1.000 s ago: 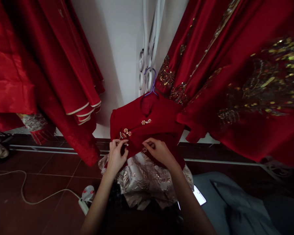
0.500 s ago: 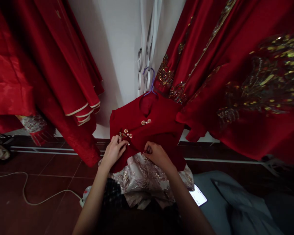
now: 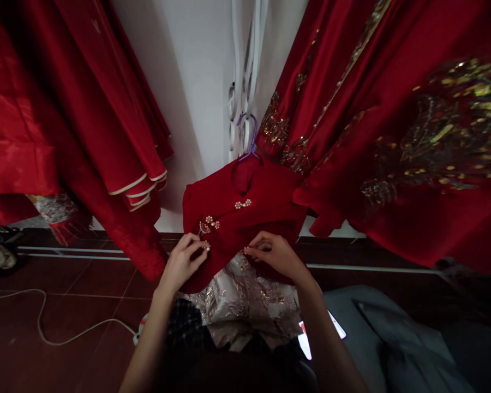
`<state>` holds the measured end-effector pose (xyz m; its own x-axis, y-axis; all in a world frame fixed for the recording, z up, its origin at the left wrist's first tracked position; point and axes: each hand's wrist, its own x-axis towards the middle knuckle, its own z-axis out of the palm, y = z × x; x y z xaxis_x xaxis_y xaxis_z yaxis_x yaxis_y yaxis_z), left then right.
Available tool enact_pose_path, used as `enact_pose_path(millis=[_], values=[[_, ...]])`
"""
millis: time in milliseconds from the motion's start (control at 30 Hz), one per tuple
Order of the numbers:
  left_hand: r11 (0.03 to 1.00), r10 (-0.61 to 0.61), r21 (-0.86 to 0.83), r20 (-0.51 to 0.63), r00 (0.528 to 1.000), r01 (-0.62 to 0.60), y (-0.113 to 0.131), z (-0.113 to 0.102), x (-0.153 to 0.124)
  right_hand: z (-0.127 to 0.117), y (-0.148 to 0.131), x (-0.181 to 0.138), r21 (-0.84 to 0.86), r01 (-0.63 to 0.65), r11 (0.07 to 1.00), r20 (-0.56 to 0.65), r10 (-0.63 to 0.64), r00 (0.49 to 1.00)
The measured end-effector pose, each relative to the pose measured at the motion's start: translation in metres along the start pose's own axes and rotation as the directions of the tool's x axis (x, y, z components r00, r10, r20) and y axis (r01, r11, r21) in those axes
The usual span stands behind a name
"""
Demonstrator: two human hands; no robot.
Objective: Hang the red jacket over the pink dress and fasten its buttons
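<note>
A sleeveless-looking red top (image 3: 265, 218) hangs from a purple hanger (image 3: 253, 144), its lower front parted. One jewelled flower clasp (image 3: 243, 203) sits fastened-looking below the neck opening; another beaded ornament (image 3: 209, 224) lies lower on the left panel. My left hand (image 3: 185, 259) is closed, thumb and fingertips pinching the left panel just under that ornament, a small pale bead-like spot at the tips. My right hand (image 3: 279, 255) pinches the right panel's front edge between thumb and finger. Beneath, a pale shiny brocade fabric (image 3: 245, 300) spreads over the lap.
Red garments (image 3: 123, 136) hang at left, and sequinned red garments (image 3: 425, 153) at right. White metal rack posts (image 3: 245, 65) stand ahead. A white cable (image 3: 77, 334) crosses the tiled floor. Lit phone screen (image 3: 337, 325) rests beside grey-blue fabric (image 3: 376, 322).
My right hand has moved slightly right and opened its curled fingers somewhat. My left hand has shifted a little left and down, uncovering more of the ornament. A second bright patch shows beside my right forearm.
</note>
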<state>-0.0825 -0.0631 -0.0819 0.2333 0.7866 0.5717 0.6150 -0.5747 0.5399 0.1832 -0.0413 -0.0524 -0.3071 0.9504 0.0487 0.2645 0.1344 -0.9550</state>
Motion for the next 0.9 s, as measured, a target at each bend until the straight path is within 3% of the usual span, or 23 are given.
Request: enact_pose_path(millis=[167,333,467,567,767,900], values=[[0.994,-0.064,-0.09,-0.007,0.998,0.063,0.027,0.002,0.001,0.003,-0.027,-0.013,0.167,-0.015,0.986,0.112,-0.004,0.994],[0.962,-0.252,-0.121,-0.032,0.967,0.247,0.049,0.028,0.001,0.028,-0.023,-0.005,0.072,0.057,0.996,0.009,-0.057,0.998],[0.867,-0.419,-0.296,0.001,0.908,0.4,0.046,0.046,-0.001,0.043,-0.008,0.005,-0.057,0.12,0.991,-0.08,-0.125,0.989],[0.776,-0.479,-0.432,0.068,0.875,0.459,0.041,0.049,-0.001,0.045,-0.004,0.007,-0.12,0.144,0.982,-0.101,-0.156,0.983],[0.66,-0.557,-0.562,0.08,0.827,0.499,0.039,0.045,0.0,0.04,-0.004,0.006,-0.149,0.157,0.976,-0.082,-0.17,0.982],[0.659,-0.568,-0.558,0.07,0.82,0.505,0.042,0.045,0.002,0.042,-0.005,0.007,-0.165,0.151,0.975,-0.114,-0.171,0.979]])
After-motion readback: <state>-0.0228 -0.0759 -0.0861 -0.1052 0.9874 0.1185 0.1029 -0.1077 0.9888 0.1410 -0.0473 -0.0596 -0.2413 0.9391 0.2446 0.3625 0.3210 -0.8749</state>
